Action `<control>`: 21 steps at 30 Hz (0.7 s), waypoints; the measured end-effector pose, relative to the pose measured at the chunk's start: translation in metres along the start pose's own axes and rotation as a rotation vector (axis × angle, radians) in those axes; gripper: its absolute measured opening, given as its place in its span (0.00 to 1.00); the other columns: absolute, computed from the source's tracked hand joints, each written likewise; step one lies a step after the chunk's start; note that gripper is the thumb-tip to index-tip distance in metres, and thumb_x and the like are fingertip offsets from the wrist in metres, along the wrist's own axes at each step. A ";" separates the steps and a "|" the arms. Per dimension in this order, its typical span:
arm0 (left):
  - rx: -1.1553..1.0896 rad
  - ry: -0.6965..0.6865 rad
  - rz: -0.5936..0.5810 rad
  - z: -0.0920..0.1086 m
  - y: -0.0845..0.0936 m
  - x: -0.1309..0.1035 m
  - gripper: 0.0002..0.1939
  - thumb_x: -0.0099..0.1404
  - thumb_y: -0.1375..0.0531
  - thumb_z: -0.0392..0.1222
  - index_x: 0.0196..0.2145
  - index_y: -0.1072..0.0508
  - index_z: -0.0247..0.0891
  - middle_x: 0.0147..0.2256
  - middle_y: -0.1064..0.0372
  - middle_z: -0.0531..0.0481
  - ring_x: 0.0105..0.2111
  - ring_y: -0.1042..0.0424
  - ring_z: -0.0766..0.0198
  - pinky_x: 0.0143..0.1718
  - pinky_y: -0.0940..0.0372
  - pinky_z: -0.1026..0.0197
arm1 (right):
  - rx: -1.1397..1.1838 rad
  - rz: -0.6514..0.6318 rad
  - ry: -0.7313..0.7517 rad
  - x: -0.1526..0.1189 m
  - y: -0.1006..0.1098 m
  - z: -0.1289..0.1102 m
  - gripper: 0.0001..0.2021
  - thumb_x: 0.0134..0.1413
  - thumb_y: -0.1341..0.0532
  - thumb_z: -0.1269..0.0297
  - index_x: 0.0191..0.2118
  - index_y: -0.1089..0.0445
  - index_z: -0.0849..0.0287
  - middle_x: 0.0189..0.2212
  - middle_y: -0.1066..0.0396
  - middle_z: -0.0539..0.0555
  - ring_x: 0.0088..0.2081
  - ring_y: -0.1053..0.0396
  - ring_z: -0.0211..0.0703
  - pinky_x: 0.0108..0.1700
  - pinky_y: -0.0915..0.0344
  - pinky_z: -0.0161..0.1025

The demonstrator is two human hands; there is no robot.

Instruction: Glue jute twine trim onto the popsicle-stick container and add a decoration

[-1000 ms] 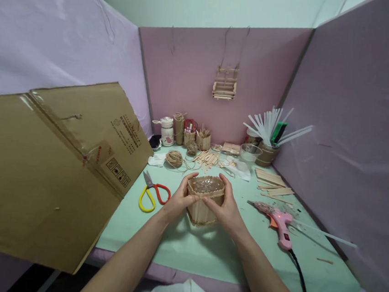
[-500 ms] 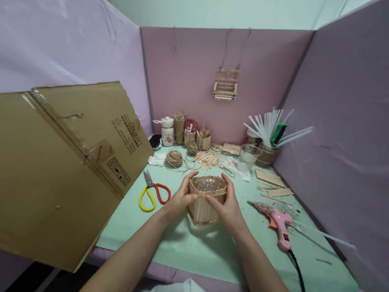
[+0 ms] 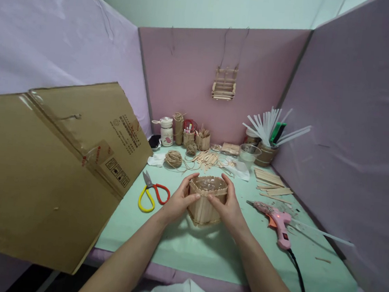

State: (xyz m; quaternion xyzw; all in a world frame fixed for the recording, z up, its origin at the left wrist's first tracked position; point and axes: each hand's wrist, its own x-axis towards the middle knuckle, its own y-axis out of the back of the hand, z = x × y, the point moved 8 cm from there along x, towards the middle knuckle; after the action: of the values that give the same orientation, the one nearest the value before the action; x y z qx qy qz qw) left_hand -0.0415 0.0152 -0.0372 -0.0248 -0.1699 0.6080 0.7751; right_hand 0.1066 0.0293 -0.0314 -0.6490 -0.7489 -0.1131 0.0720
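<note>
A small box made of wooden craft sticks (image 3: 205, 207), with a scalloped rim and a shiny clear lining inside, is held between both hands over the table. My left hand (image 3: 183, 197) wraps its left side, the thumb pressed on the front rim. On the opposite side my right hand (image 3: 227, 203) grips it the same way, thumb on the front. The far fingertips curl round the back corners. Scissors (image 3: 148, 186) with one yellow and one red handle lie open left of my left hand. To the right rests a pink hot glue gun (image 3: 278, 220) with a glue stick in its back.
A large cardboard sheet (image 3: 50, 173) leans over the left side. Twine balls (image 3: 173, 159), loose craft sticks (image 3: 207, 158), a plastic cup (image 3: 248, 155) and a pot of glue sticks (image 3: 266, 155) stand along the back. Flat wooden strips (image 3: 271, 178) lie at right. A stick-built rack (image 3: 224, 90) hangs on the pink panel.
The whole view has shifted very slightly. Both hands keep their hold on the craft-stick box, which has barely turned, if at all.
</note>
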 end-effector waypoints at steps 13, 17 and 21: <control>0.066 0.009 0.028 0.007 -0.005 -0.004 0.40 0.55 0.33 0.43 0.61 0.46 0.45 0.58 0.39 0.43 0.58 0.39 0.49 0.59 0.46 0.49 | -0.051 0.015 0.035 -0.007 -0.004 -0.010 0.43 0.46 0.34 0.51 0.64 0.54 0.55 0.62 0.47 0.62 0.62 0.45 0.54 0.64 0.49 0.53; 0.085 0.002 0.036 0.009 -0.006 -0.004 0.40 0.55 0.33 0.43 0.61 0.46 0.44 0.58 0.40 0.42 0.58 0.39 0.48 0.59 0.45 0.49 | -0.057 0.015 0.011 -0.008 -0.005 -0.013 0.44 0.45 0.34 0.51 0.64 0.54 0.57 0.62 0.47 0.63 0.63 0.45 0.55 0.63 0.48 0.53; 0.029 0.011 0.051 0.008 -0.005 -0.004 0.41 0.53 0.32 0.42 0.61 0.45 0.45 0.57 0.38 0.42 0.57 0.38 0.49 0.58 0.44 0.50 | -0.052 -0.003 0.004 -0.008 -0.006 -0.014 0.46 0.44 0.34 0.49 0.65 0.55 0.58 0.63 0.48 0.64 0.63 0.47 0.56 0.64 0.49 0.53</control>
State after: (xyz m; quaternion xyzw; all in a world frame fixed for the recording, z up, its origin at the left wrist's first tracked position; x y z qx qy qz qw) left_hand -0.0402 0.0092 -0.0296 -0.0213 -0.1561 0.6298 0.7606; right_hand 0.1010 0.0172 -0.0201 -0.6494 -0.7464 -0.1341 0.0564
